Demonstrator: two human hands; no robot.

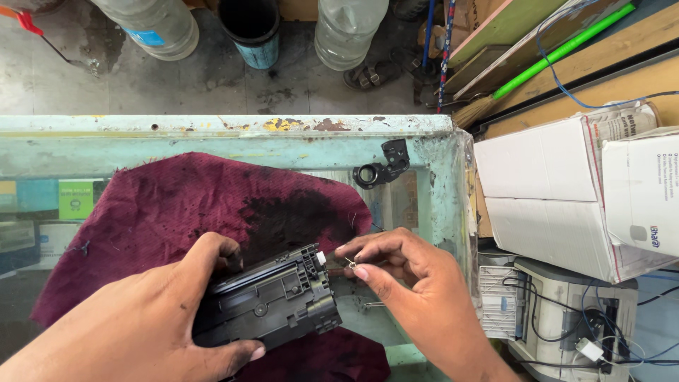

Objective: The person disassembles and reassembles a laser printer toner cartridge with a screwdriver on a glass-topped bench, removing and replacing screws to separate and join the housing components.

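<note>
Left hand [163, 311] hides cartridge [272, 301]; right hand [407, 279] pinches perhaps a spring [350, 263].

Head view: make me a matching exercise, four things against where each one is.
Things:
1. black plastic cartridge
2. small metal spring
3. small black plastic bracket with a ring
4. white cardboard box

Places:
A. lying loose on the glass past the maroon cloth
B. right of the glass table
C. gripped by the left hand
D. pinched in the right hand fingertips

Pairs: 1-C, 2-D, 3-A, 4-B
</note>
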